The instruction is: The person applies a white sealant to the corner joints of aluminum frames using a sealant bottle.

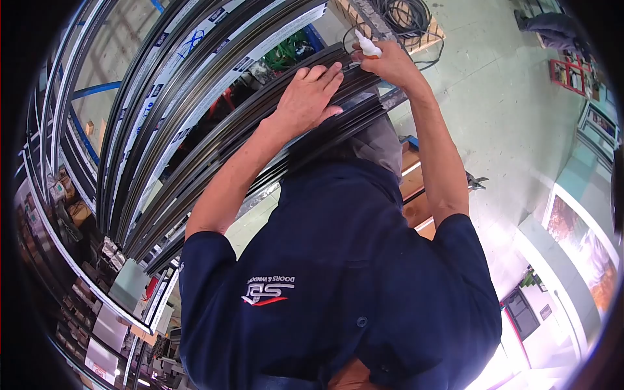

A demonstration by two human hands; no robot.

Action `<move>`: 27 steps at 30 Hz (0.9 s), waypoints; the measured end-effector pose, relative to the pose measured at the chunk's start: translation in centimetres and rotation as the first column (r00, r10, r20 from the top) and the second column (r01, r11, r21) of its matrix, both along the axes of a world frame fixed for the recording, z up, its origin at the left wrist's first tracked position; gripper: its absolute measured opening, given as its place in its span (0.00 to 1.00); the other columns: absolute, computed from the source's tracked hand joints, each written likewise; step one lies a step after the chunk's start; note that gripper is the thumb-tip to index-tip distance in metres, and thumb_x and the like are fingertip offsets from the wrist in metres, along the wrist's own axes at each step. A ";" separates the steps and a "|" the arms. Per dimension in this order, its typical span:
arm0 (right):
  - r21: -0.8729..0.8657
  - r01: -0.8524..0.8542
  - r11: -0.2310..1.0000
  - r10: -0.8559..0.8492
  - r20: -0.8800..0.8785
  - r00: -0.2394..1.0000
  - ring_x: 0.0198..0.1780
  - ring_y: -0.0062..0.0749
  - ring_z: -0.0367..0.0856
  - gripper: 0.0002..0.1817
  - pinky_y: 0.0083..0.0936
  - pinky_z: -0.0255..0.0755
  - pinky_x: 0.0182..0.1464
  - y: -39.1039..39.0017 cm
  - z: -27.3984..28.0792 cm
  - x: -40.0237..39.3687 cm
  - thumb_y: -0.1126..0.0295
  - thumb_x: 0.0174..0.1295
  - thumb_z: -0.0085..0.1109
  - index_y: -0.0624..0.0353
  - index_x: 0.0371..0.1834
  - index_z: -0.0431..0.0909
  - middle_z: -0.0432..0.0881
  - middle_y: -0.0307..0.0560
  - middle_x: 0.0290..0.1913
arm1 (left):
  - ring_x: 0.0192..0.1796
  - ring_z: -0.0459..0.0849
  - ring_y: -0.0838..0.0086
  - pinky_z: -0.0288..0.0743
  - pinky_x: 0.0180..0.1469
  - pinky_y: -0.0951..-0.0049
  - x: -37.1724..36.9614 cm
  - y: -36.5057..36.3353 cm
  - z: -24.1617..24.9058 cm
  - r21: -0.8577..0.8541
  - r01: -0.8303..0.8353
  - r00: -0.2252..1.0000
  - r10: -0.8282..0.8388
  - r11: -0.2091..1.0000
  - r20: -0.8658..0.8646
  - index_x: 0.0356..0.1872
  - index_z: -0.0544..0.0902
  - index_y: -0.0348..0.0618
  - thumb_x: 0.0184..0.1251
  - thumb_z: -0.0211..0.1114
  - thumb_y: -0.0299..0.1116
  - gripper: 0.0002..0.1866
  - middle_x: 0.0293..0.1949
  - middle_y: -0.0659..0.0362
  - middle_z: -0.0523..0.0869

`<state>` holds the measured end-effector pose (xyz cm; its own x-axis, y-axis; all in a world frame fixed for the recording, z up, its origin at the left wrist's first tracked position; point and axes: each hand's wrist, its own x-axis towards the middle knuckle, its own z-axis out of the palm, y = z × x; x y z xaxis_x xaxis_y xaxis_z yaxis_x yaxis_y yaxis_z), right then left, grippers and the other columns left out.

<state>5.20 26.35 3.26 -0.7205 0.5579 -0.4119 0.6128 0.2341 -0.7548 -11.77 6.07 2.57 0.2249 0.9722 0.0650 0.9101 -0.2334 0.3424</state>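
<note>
A bundle of long dark profiles (214,153) runs from the lower left up to the upper middle. My left hand (307,97) rests on top of these profiles with its fingers stretched out, near their right end. At that end my right hand (394,65) is closed around a small white squeeze bottle (367,45) with a pointed nozzle. The nozzle points up and away in the view, and an orange-red patch shows low on the bottle. What the right fingertips touch on the profile ends is too small to make out.
More profiles with printed white film (188,49) stand to the upper left on a blue frame (97,90). A coil of black cable (404,16) lies on a wooden pallet (426,36). Pliers (478,182) show beside my right forearm. A person's dark-clothed part (552,26) appears upper right.
</note>
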 end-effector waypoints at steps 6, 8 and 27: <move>-0.010 0.020 1.000 -0.020 0.015 1.000 0.45 0.26 0.88 0.23 0.26 0.78 0.53 -0.4 0.6 0.0 0.69 0.59 0.65 0.66 0.58 0.88 0.94 0.46 0.45 | 0.70 0.71 0.56 0.67 0.70 0.56 0.1 0.2 0.2 -0.016 0.024 1.000 -0.024 1.000 -0.018 0.72 0.76 0.37 0.66 0.72 0.54 0.40 0.79 0.51 0.71; -0.010 0.024 1.000 -0.024 0.022 0.999 0.45 0.26 0.88 0.23 0.26 0.78 0.54 -0.4 0.8 -0.3 0.69 0.59 0.64 0.66 0.57 0.88 0.94 0.46 0.45 | 0.70 0.71 0.55 0.67 0.70 0.55 0.3 0.4 0.6 -0.032 0.030 0.998 -0.031 0.999 -0.046 0.72 0.76 0.37 0.66 0.72 0.54 0.40 0.78 0.50 0.71; -0.188 0.360 0.914 -0.402 -0.297 0.866 0.57 0.28 0.86 0.29 0.25 0.75 0.63 -3.3 1.6 5.7 0.71 0.59 0.65 0.63 0.67 0.84 0.90 0.46 0.61 | 0.70 0.74 0.55 0.65 0.72 0.54 1.2 1.5 1.8 -0.132 0.047 0.969 -0.077 0.990 -0.234 0.71 0.76 0.39 0.59 0.77 0.58 0.44 0.77 0.46 0.73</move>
<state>10.88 23.05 4.88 -0.5660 0.7766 -0.2768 0.3534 -0.0748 -0.9325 -10.57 7.55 4.39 0.2793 0.9529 -0.1185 0.9539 -0.2613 0.1476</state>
